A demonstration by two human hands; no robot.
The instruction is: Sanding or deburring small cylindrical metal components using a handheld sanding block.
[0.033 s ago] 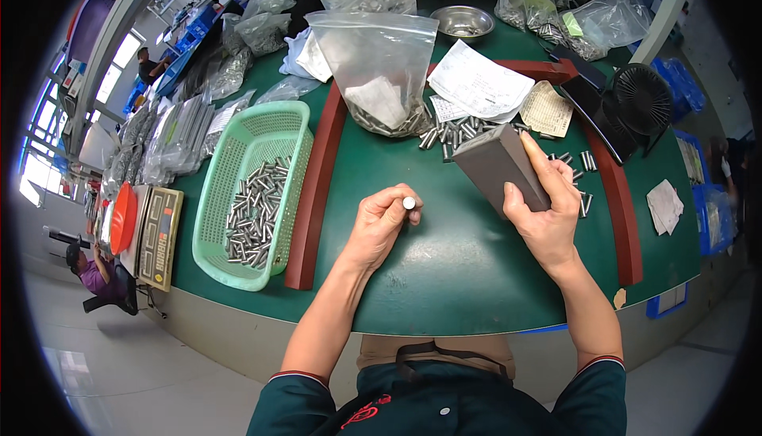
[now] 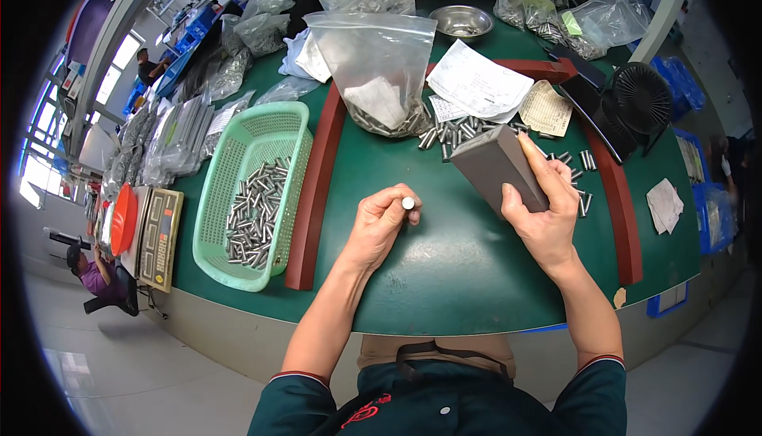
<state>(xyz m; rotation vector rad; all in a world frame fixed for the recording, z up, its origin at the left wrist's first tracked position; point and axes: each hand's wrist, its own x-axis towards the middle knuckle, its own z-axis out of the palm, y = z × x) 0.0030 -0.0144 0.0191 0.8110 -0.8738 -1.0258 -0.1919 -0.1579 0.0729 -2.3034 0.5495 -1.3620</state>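
Observation:
My left hand is closed around a small metal cylinder, pinched upright between thumb and fingers so its round end faces up. My right hand grips a grey rectangular block, tilted, with its far end over a heap of loose metal pins on the green mat. The two hands are a short gap apart above the mat.
A green mesh basket holding several metal pins stands to the left, beyond a red wooden rail. Behind are a clear bag of pins, papers, a steel bowl and a black fan. A scale sits far left.

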